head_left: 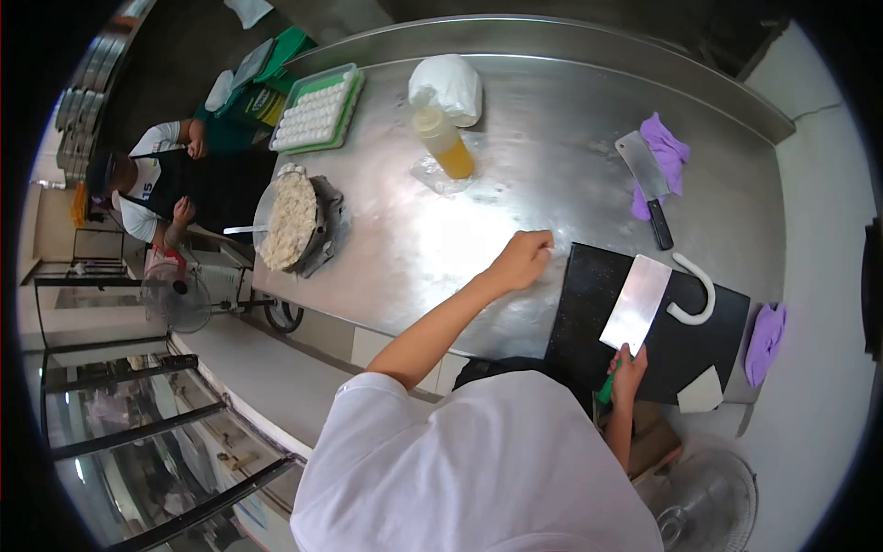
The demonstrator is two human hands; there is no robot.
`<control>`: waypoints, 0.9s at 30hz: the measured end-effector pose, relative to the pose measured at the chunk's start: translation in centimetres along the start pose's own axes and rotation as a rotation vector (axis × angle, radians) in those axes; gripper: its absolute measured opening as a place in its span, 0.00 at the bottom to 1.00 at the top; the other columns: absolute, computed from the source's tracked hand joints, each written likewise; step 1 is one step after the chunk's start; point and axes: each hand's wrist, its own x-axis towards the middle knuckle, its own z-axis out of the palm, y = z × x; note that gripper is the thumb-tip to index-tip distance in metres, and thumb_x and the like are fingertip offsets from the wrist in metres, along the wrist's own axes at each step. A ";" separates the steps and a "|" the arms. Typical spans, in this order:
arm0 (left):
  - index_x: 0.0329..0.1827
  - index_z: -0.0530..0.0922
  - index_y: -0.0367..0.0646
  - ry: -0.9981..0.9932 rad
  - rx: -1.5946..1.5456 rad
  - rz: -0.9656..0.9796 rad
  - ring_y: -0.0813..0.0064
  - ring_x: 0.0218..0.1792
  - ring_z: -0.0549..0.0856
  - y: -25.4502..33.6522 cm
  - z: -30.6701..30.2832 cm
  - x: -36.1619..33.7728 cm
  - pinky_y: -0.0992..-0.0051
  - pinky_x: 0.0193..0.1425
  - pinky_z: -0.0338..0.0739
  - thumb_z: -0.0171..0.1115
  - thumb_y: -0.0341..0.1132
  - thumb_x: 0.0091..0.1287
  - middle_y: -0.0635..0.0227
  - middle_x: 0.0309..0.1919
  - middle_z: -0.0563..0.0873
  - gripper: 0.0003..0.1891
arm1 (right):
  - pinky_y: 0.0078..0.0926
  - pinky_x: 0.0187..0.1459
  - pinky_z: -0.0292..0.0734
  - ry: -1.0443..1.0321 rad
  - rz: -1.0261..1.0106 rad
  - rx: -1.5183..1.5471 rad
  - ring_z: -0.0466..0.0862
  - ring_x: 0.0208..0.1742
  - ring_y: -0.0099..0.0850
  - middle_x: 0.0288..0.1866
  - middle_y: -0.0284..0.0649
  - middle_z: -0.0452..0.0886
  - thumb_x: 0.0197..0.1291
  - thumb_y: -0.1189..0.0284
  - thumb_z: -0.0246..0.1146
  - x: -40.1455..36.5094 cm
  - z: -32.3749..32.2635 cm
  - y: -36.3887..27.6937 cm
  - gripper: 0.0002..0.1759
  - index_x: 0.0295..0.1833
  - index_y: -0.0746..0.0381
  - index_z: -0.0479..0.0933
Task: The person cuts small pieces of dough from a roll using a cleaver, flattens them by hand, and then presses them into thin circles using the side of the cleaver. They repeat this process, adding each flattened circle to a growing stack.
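Steel table was edged at the back by a metal ledge; white glare was reflected. Pale wall was noted right, dark-framed glass panels lower left. 2 fans were logged.

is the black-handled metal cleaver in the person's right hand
No, the black-handled metal cleaver lies partly on a crumpled purple cloth, while the right hand grips a green-handled metal cleaver.

A squeeze bottle with yellow liquid stands near a white plastic bag; a black-handled cleaver overlaps a purple cloth.
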 end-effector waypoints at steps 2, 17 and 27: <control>0.36 0.77 0.33 0.073 -0.130 -0.087 0.66 0.31 0.80 -2.3 -2.7 -2.1 0.66 0.40 0.75 0.50 0.30 0.63 0.59 0.26 0.80 0.09 | 0.21 0.19 0.67 -0.003 -0.001 0.005 0.70 0.19 0.20 0.26 0.33 0.72 0.77 0.72 0.56 0.0 1.2 -0.3 0.07 0.54 0.64 0.72; 0.48 0.78 0.40 0.555 -0.216 -0.279 0.83 0.33 0.77 -11.4 -32.8 -3.8 0.78 0.38 0.76 0.73 0.24 0.61 0.76 0.32 0.78 0.15 | 0.22 0.19 0.67 -0.010 0.038 -0.034 0.70 0.20 0.21 0.26 0.32 0.71 0.77 0.72 0.56 -2.0 11.8 -0.5 0.06 0.53 0.62 0.72; 0.68 0.68 0.37 1.128 0.063 -0.800 0.57 0.48 0.88 -21.3 -56.3 -1.4 0.60 0.43 0.85 0.77 0.41 0.62 0.52 0.57 0.80 0.35 | 0.21 0.18 0.66 -0.007 0.033 -0.104 0.70 0.18 0.20 0.25 0.31 0.72 0.76 0.69 0.58 -4.1 13.5 -0.7 0.07 0.47 0.62 0.72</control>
